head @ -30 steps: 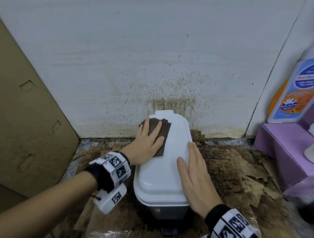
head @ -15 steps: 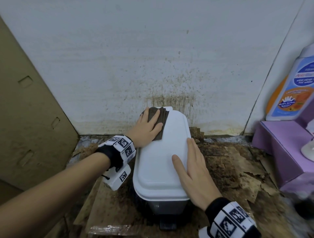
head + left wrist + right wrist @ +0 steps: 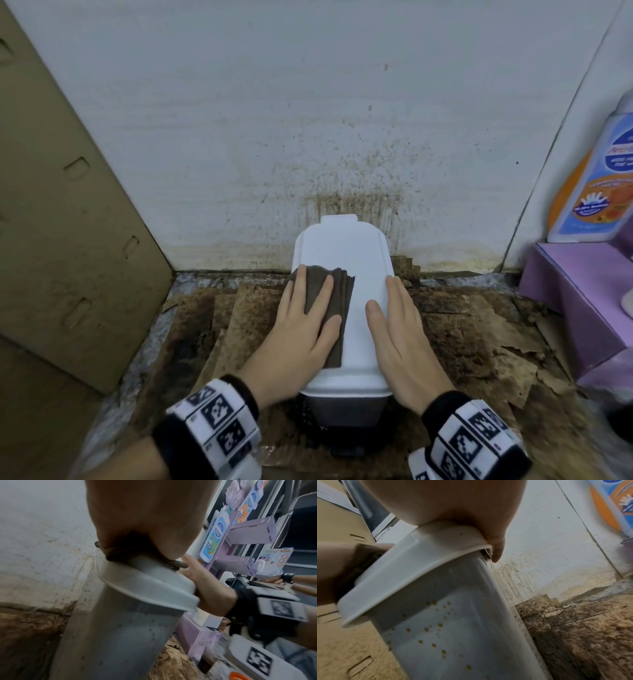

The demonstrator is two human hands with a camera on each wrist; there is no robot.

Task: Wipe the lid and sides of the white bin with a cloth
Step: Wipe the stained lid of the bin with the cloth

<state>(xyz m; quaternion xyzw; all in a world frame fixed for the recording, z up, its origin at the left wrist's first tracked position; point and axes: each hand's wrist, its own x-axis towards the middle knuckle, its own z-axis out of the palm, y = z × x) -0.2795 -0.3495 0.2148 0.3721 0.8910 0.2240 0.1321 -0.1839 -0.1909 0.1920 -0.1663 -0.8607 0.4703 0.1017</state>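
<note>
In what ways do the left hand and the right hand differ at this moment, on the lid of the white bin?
The left hand presses a brown cloth flat on the lid; the right hand lies bare on it, holding nothing. The left hand covers the lid's left half; the right hand rests along its right edge, one fingertip hanging over the rim. Both hands lie flat with straight fingers that point toward the wall.

Cloth [image 3: 328, 308] partly covered by left hand [image 3: 298, 329]; hidden extent unknown. Bottle [image 3: 596, 178] cut off at right edge, label text too blurred to read. Bin [image 3: 453, 635] base out of frame in wrist views.
</note>
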